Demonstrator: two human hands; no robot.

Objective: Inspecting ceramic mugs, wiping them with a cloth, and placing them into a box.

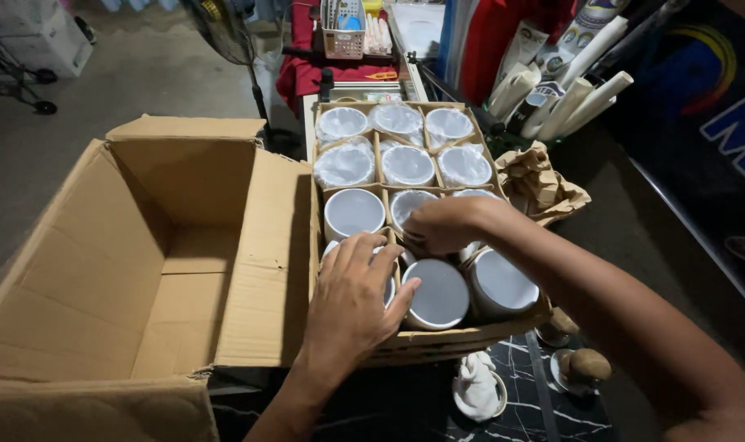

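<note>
A: Two cartons in my view. How do they sit?

B: Big empty cardboard box (143, 270) on the left, flaps open, plain brown, no label I can read. Touching its right side is the divided carton (462, 337), cardboard cells in rows of three, holding white mugs.

A: Hands?

B: My left hand (352, 299) lies flat and spread over the near-left mug (384, 286), fingers loose, thumb against the near-middle mug (436, 293). Not clenched; I can't tell if it really grips. My right hand (442, 225) is curled over the cell just right of centre, fingers closed down around a mug rim (470, 250) that is mostly hidden.

A: The rest of the mugs?

B: Back two rows wrapped in clear plastic (398, 119); third row bare, like the left one (353, 213).

A: Packaging nearby?

B: Crumpled brown paper (544, 184) just right of the carton. White rolled tubes (581, 94) lean behind it. Dark banner (699, 106) far right with blue, yellow and red shapes. White basket (344, 37) on red cloth at the back. Dark marbled tabletop (544, 409) below, small white figure (477, 389) on it.
</note>
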